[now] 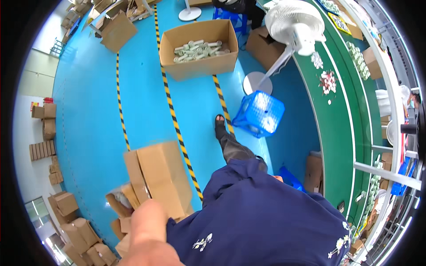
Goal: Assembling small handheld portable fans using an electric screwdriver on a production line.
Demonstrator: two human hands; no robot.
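My bare left arm (150,230) comes up from the lower edge and ends, in this view, at a rounded bend over a brown cardboard box (162,170). My left hand is hidden, so I cannot tell whether it touches this box. The box looks slightly blurred, and a seam runs down its side. A small patch of skin (278,178) shows past the right side of my dark blue shirt (262,217). It may be part of my right hand, but its fingers cannot be made out. A blue plastic stool (262,113) stands ahead of that patch.
Ahead stands an open carton (199,66) holding several pale green-and-white parts (199,51). A white standing fan (295,26) rises beside a long green workbench (328,128) on the right. Stacked cartons (84,239) line the left. Striped tape (171,104) crosses the blue floor.
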